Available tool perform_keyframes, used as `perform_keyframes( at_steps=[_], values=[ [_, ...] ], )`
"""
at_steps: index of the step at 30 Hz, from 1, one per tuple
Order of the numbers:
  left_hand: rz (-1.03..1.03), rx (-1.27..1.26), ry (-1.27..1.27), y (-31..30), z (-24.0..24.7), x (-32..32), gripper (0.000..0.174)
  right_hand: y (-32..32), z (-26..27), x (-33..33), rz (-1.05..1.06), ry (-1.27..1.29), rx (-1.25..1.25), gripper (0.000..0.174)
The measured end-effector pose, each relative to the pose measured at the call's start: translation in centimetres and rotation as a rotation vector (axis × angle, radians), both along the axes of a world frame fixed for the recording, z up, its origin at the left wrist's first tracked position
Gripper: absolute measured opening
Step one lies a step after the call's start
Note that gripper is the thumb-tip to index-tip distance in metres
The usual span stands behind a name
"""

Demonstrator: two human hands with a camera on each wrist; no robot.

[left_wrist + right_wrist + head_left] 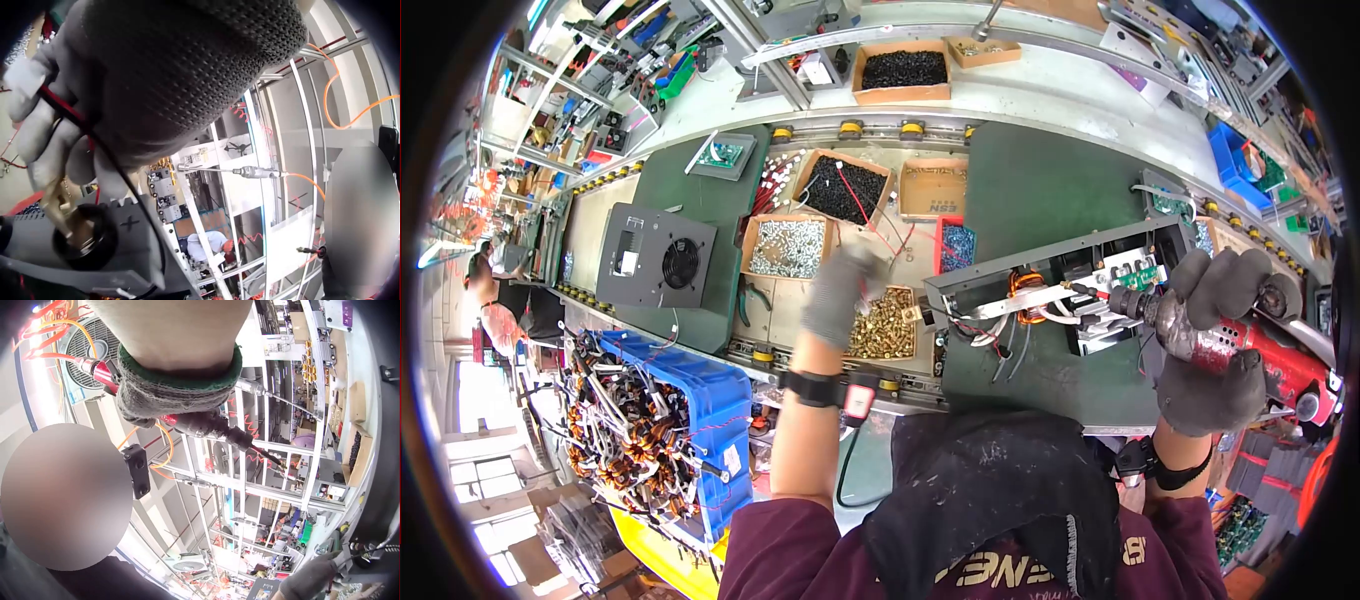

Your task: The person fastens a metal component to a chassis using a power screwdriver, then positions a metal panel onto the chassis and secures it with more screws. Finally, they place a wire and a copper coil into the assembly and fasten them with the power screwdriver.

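My gloved right hand (1215,385) grips a red air screwdriver (1285,365), its dark nose over the right part of a long open metal case (990,268). Inside the case are a copper-wound coil (1027,285), white cables and a green circuit board (1142,278). My gloved left hand (845,290), blurred, is over the left edge of a box of brass fasteners (885,330). Its fingers (47,147) are bent close above a brass piece (69,215) in the left wrist view; I cannot tell whether they hold anything. A cable with a white connector (25,78) crosses before that hand.
Behind the left hand stand boxes of silver fasteners (788,248) and black screws (840,190), with a red bin (955,222) alongside. Pliers (745,302) lie to the left, near a grey fan case (655,258). A blue crate (725,420) full of coils stands front left.
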State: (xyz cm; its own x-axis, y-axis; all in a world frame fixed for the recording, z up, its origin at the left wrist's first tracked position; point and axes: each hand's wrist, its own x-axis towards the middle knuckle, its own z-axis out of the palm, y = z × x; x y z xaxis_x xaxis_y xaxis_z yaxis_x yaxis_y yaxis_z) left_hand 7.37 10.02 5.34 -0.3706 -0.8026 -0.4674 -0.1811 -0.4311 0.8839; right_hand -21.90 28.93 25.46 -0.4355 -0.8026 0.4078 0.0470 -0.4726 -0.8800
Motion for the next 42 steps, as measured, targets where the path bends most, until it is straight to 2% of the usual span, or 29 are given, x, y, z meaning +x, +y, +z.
perform_keyframes(
  at_steps=[2, 3, 4, 6, 8, 9, 10, 11, 12, 13, 14, 15, 16, 18, 19, 21, 24, 30, 34, 36, 39, 42],
  values=[
    [0.183, -0.008, 0.518, -0.4, 6.8, 1.1, 0.032, 0.4, -0.1, 0.0, -0.052, -0.055, 0.041, 0.047],
    [0.303, -0.094, 0.645, -2.1, 8.2, 2.9, 0.026, 0.3, -0.2, -0.3, -0.075, -0.029, -0.024, 0.046],
    [0.372, -0.202, 0.706, -2.2, 11.5, 3.1, 0.026, 0.4, -0.2, -0.6, -0.024, -0.031, -0.031, 0.044],
    [0.411, -0.250, 0.986, -2.8, 16.3, 4.6, 0.027, 0.7, -0.1, -1.3, 0.076, -0.035, -0.040, 0.040],
    [0.523, -0.353, 0.956, -2.2, 20.8, 4.5, 0.029, 0.6, -0.2, -1.3, 0.050, -0.028, -0.119, 0.033],
    [0.525, -0.350, 0.951, -1.4, 21.5, 4.2, 0.029, 0.6, -0.5, -1.4, 0.052, -0.031, -0.114, 0.033],
    [0.390, -0.476, 0.830, 0.0, 21.9, 3.5, 0.029, 0.7, -0.7, -1.7, 0.064, -0.054, -0.112, 0.033],
    [0.254, -0.596, 0.704, 1.5, 21.8, 2.6, 0.029, 0.7, -1.0, -2.0, 0.075, -0.077, -0.109, 0.033],
    [0.222, -0.546, 0.465, 3.5, 20.9, 1.3, 0.029, 0.6, -1.3, -2.3, 0.077, -0.079, -0.105, 0.033],
    [0.146, -0.371, 0.455, 5.5, 18.2, 0.3, 0.023, 0.4, -1.6, -2.5, 0.113, -0.035, -0.136, 0.034],
    [0.287, -0.312, 0.065, 8.6, 14.4, -2.1, 0.018, 0.3, -1.8, -2.7, 0.148, 0.009, -0.166, 0.036],
    [-0.279, -0.305, 0.065, 9.3, 14.1, -4.6, 0.019, 0.3, -2.1, -2.8, 0.149, 0.007, -0.159, 0.036],
    [-0.278, 0.016, 0.059, 11.3, 11.0, -6.1, 0.019, 0.3, -2.4, -2.9, 0.142, 0.018, -0.122, 0.039],
    [-0.157, 0.116, -0.010, 13.8, 6.4, -8.2, 0.019, 0.4, -3.2, -2.8, 0.139, 0.027, -0.070, 0.042],
    [-0.153, 0.127, -0.007, 14.4, 5.3, -8.3, 0.019, 0.4, -3.8, -2.7, 0.136, 0.001, -0.023, 0.043],
    [0.000, 0.021, 0.008, 15.1, 3.8, -8.3, 0.015, 0.2, -4.9, -2.2, 0.131, -0.074, 0.056, 0.046],
    [0.058, -0.019, 0.011, 15.6, 2.7, -7.6, 0.014, -1.0, -6.7, -1.3, 0.176, -0.084, 0.066, 0.045],
    [0.299, 0.079, 0.057, 16.3, 0.7, -8.0, 0.015, -4.1, -9.2, 1.5, 0.218, -0.094, 0.071, 0.039],
    [0.314, 0.083, 0.067, 16.6, 0.1, -8.0, 0.014, -5.4, -11.0, 2.4, 0.293, -0.118, 0.084, 0.034],
    [0.300, 0.024, 0.010, 16.7, -0.6, -7.9, 0.011, -5.5, -11.3, 2.7, 0.278, -0.064, 0.213, 0.041],
    [0.289, 0.006, 0.037, 16.8, -0.6, -8.0, 0.009, -5.3, -11.6, 3.4, 0.230, -0.074, 0.297, 0.040],
    [0.270, 0.006, 0.035, 16.8, -0.3, -7.8, 0.009, -5.4, -11.9, 3.3, 0.323, -0.093, 0.211, 0.035]
  ],
)
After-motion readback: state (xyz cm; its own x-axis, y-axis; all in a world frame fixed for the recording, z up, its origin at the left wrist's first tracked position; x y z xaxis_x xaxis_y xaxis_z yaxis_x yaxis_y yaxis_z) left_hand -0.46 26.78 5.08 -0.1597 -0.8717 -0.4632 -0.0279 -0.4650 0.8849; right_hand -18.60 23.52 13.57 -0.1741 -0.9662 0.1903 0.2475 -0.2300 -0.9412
